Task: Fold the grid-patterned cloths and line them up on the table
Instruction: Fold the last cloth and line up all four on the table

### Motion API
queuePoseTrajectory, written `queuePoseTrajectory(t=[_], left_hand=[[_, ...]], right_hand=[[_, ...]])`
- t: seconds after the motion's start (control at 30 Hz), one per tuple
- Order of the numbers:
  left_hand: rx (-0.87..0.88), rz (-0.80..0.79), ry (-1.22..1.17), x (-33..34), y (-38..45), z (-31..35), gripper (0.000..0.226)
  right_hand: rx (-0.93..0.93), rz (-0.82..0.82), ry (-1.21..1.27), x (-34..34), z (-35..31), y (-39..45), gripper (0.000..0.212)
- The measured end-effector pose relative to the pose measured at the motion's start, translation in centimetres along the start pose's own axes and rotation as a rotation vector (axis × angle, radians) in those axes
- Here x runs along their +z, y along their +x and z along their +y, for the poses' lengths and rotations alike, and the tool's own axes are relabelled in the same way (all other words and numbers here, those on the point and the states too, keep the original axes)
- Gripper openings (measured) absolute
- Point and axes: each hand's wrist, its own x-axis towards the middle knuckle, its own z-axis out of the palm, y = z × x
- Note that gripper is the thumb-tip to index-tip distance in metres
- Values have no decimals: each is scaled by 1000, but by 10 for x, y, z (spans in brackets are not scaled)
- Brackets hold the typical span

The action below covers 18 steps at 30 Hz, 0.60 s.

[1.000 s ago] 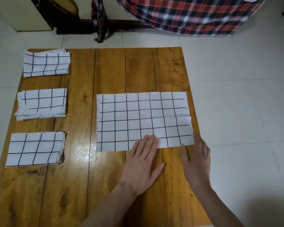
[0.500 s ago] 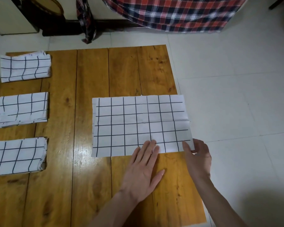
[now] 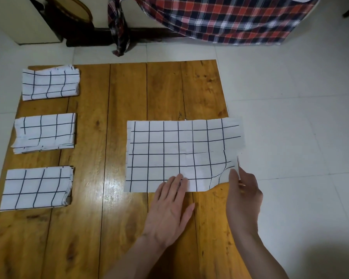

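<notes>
A white cloth with a black grid [image 3: 177, 150], folded into a long rectangle, lies on the right half of the wooden table [image 3: 113, 228]. My left hand [image 3: 169, 208] rests flat with its fingertips on the cloth's near edge. My right hand [image 3: 243, 196] pinches the cloth's near right corner, which is lifted and curled off the table. Three folded grid cloths lie in a column along the table's left side: far [image 3: 49, 83], middle [image 3: 44, 132] and near [image 3: 36, 189].
The table's right edge runs just under the cloth's right end, with white tiled floor [image 3: 290, 117] beyond. A red plaid fabric [image 3: 230, 19] hangs behind the table, beside dark furniture [image 3: 75, 21].
My right hand has closed on the cloth's near right corner and raised it off the table. My left hand stays on the near edge. The camera view has shifted.
</notes>
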Motion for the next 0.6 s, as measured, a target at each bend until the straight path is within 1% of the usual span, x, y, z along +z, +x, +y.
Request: queuePoseTrajectory(t=[0.07,0.1,0.17,0.3,0.4,0.5,0.57,0.6], left_hand=[[-33,12,-18,-2,-3,-5,65],[-60,19,-18,-4,-4,-9,65],[-130,40,-24,-8,-9,-19,63],[-238,53,-78,-11,-21,-43,61],[-219,59,-177,-9,-29,-57,60],[-193,129,-326,-14,-33,-65,54],[-217,182,-419,-18,-35,-70,50],[-224,209,-427,-19,-36,-74,48]], right_hand=[[-36,-22,-24,10,-7,-11,24],[-51,-30,-39,15,-11,-16,25],[-82,-48,-60,26,-19,-25,20],[-150,-112,-27,46,-31,-41,31],[-174,-164,22,64,-37,-52,33],[-193,-236,52,85,-37,-62,29],[-214,-292,48,100,-33,-67,28],[-231,-316,42,106,-31,-69,29]])
